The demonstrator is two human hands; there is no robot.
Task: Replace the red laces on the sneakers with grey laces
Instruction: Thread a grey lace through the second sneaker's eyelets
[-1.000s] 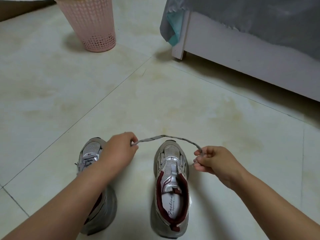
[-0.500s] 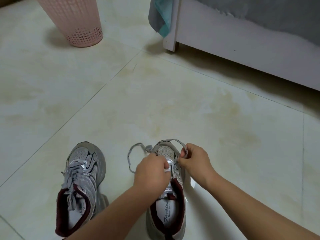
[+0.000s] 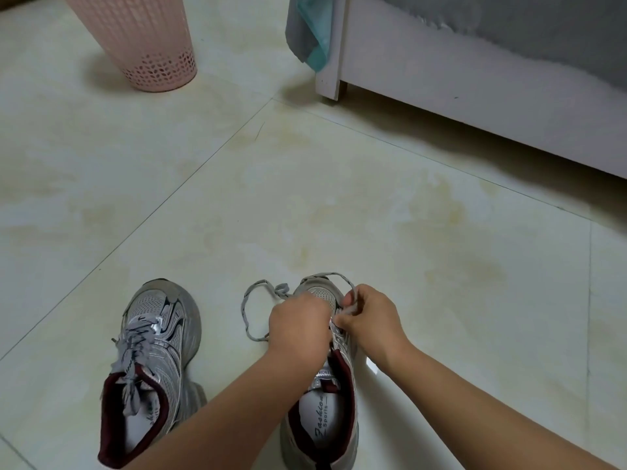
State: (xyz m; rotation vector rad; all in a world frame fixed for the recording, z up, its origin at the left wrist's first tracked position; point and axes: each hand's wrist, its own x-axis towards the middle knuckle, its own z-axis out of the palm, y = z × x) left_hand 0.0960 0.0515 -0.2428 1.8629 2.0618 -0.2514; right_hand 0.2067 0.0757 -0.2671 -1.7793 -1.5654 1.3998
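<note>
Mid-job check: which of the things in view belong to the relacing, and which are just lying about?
In the job:
right sneaker, unlaced
grey lace, looped on the floor by its toe
left hand and right hand, both at its eyelets, right pinching the lace
left sneaker, already laced grey

Lying about:
pink basket
bed frame
grey cloth

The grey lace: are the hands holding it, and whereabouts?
Yes. The right hand pinches the grey lace near one end, over the right sneaker. The left hand's grip is hidden.
</note>
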